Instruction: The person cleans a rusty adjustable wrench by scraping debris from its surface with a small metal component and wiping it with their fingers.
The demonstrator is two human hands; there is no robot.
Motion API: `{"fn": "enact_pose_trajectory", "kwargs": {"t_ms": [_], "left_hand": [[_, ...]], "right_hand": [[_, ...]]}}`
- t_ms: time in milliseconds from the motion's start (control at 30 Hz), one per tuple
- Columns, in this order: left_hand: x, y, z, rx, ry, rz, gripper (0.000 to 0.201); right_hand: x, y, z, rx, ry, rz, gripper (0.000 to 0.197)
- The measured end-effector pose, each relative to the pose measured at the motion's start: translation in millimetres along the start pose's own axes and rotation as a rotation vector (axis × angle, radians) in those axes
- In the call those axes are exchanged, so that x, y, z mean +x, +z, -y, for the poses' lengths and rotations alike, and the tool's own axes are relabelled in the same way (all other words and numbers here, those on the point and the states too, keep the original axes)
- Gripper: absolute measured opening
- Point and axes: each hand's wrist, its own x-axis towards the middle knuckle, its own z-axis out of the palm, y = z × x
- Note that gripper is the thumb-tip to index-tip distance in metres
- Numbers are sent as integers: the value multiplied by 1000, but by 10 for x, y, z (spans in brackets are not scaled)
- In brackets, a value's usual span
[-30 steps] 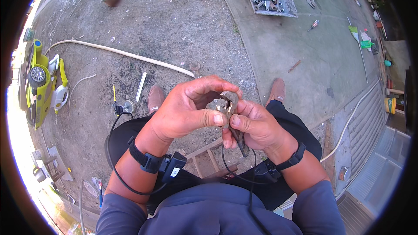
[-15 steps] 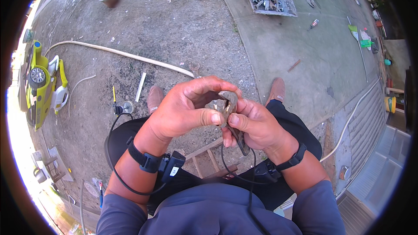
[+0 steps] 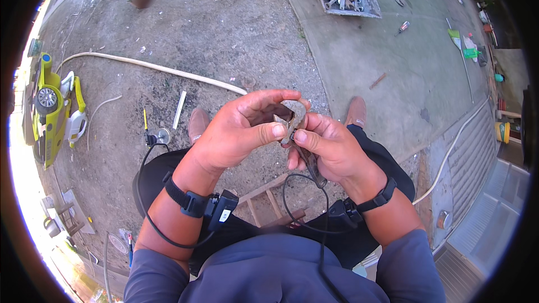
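Both hands are closed on a worn, dirty adjustable wrench (image 3: pixel 296 111) in front of my body. My left hand (image 3: pixel 238 132) pinches its head, thumb at the jaw and fingers curled over the far side. At the neck, near the adjusting screw, my right hand (image 3: pixel 332 145) has its thumb pressed on the wrench. The dark handle slants down toward me, its end showing below the right fingers. My fingers cover parts of the jaw and handle.
A metal tray (image 3: pixel 359 8) of wrenches lies ahead right, near a screwdriver (image 3: pixel 403 27). A pale hose (image 3: pixel 163 68) runs across the ground at left toward a green-yellow machine (image 3: pixel 53 109). A black cable (image 3: pixel 286 191) loops between my wrists. A wooden frame (image 3: pixel 261 197) lies between my legs.
Both hands and the wrench have shifted slightly upward and away from me in the view. The wrench's head shows a little more between the fingers. The grip stays the same.
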Motion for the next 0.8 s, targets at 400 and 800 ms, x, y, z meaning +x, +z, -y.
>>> {"fn": "enact_pose_trajectory", "kwargs": {"t_ms": [400,800], "left_hand": [[95,-44,236,46,118,-209,39],[80,-23,200,421,-44,-322,35]], "right_hand": [[62,-73,86,-104,-122,-187,15],[105,-68,142,-1324,-734,-439,13]]}}
